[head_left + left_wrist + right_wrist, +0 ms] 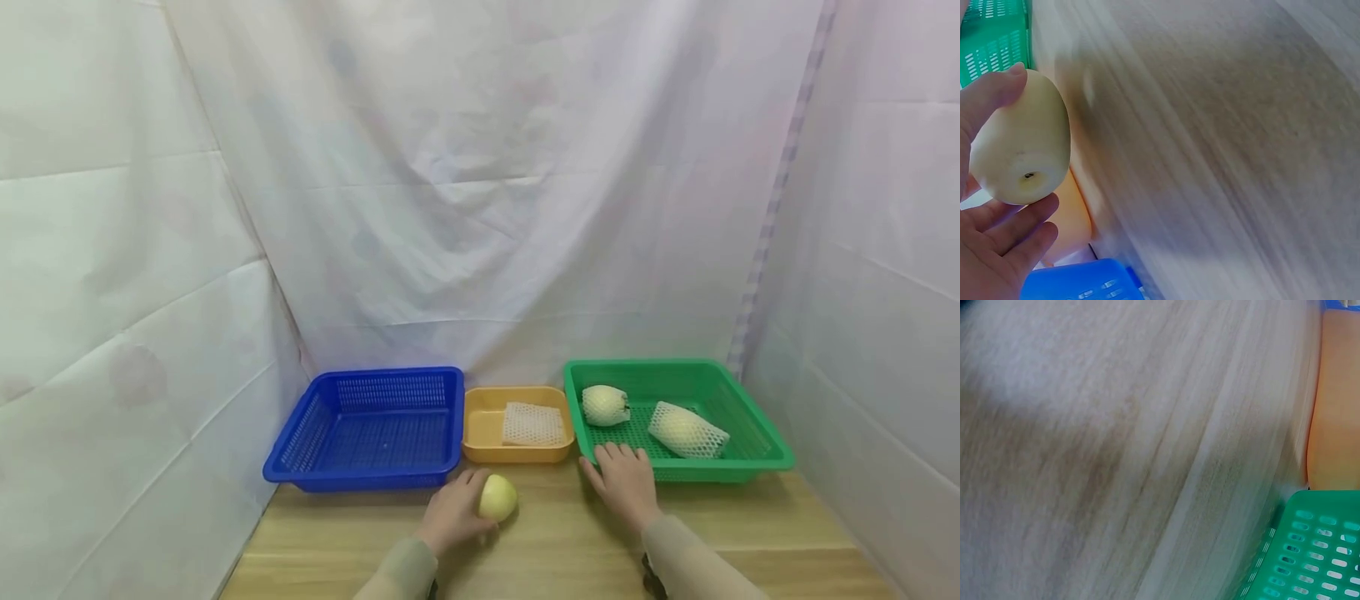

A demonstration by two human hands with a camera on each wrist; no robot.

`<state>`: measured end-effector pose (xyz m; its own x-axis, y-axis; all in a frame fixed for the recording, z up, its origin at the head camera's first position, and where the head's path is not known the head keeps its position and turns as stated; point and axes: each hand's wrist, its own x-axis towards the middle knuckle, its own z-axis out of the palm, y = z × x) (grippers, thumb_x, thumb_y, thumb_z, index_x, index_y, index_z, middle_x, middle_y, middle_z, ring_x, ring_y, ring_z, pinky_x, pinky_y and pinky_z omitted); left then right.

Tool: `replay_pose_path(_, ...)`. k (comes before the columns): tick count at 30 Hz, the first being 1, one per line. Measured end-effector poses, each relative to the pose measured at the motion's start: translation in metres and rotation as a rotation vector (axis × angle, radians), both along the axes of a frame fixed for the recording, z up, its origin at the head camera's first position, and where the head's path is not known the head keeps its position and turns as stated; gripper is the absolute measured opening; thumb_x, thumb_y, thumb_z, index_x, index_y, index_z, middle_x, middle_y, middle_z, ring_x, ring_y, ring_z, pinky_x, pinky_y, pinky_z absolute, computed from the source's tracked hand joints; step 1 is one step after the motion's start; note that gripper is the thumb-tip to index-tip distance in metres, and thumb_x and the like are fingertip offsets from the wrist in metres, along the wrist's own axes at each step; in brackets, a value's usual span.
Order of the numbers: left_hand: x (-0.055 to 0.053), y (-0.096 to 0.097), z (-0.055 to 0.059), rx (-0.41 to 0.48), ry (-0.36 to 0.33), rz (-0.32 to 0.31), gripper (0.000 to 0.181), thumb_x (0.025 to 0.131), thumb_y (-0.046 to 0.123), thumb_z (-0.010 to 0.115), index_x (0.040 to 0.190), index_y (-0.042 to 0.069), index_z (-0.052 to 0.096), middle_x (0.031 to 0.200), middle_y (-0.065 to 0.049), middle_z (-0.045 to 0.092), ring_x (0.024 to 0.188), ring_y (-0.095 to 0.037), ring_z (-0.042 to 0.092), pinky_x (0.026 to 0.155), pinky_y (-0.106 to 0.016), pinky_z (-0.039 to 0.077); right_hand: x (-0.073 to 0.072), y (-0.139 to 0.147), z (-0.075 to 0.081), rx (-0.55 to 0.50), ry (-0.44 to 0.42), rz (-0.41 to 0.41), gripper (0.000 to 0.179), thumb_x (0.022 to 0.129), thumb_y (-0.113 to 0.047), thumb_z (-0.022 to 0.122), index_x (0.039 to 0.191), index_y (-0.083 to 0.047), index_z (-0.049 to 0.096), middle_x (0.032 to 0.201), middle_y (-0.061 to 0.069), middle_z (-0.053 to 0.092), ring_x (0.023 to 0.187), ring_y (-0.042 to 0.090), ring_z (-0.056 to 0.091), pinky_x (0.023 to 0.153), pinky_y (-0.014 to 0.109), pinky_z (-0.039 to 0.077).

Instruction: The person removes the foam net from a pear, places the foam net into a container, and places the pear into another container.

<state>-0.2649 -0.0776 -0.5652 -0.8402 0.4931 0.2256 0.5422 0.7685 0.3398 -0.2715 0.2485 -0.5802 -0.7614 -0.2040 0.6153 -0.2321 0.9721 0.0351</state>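
Observation:
My left hand [455, 510] holds a smooth, pale yellow pear [498, 498] low over the table, in front of the orange tray. In the left wrist view the thumb lies over one side of the pear [1025, 140] and the fingers support the other, with its dimpled end showing. At the near left corner of the green basket [757, 454], my right hand [627, 486] rests with its fingers over the rim. Inside that basket lie two fruits in white foam nets, one netted fruit [604, 406] at the left and another netted fruit [686, 432] nearer the middle.
The small orange tray [480, 452], between the baskets, has flat white foam netting [532, 424] in it. On the left stands a blue basket [360, 482]. The wooden table [555, 550] runs back to white cloth [465, 208], which also hangs on both sides.

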Motion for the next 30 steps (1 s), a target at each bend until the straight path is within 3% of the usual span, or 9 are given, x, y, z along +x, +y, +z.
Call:
replay_pose_path(6,-0.001,0.002,0.003,0.0,0.008,0.006,0.081,0.066,0.042,0.085,0.134,0.014,0.052,0.117,-0.006,0.061,0.095,-0.022,0.062,0.077,-0.042,0.053,0.001,-0.001,0.005,0.01,-0.036,-0.018,0.034,0.09,-0.046,0.062,0.087,-0.012,0.064,0.08,0.004,0.061,0.068,0.024,0.053,0.059,0.038,0.034)
replay_pose_path(13,-0.003,0.003,0.009,-0.002,0.085,-0.021,0.082,0.066,0.042,0.085,0.134,0.012,0.052,0.116,-0.006,0.061,0.096,-0.021,0.062,0.079,-0.04,0.052,0.0,0.0,0.001,-0.001,-0.012,-0.014,0.031,0.088,-0.044,0.067,0.087,-0.012,0.065,0.08,0.004,0.062,0.068,0.024,0.053,0.059,0.039,0.034)
replay_pose_path(20,-0.005,0.005,0.014,-0.013,0.066,-0.023,0.086,0.068,0.042,0.085,0.14,0.013,0.048,0.12,-0.006,0.061,0.101,-0.021,0.062,0.084,-0.04,0.051,0.0,0.0,0.003,-0.01,-0.02,-0.02,0.03,0.087,-0.043,0.068,0.084,-0.014,0.063,0.079,0.003,0.06,0.068,0.024,0.052,0.06,0.039,0.034)
replay_pose_path(30,-0.001,0.005,0.014,-0.016,0.077,-0.038,0.084,0.068,0.041,0.085,0.14,0.018,0.049,0.117,-0.004,0.062,0.095,-0.019,0.062,0.079,-0.038,0.052,0.0,0.0,0.003,-0.003,-0.032,-0.019,0.029,0.087,-0.042,0.068,0.08,-0.015,0.059,0.074,0.001,0.055,0.064,0.021,0.047,0.058,0.037,0.032)
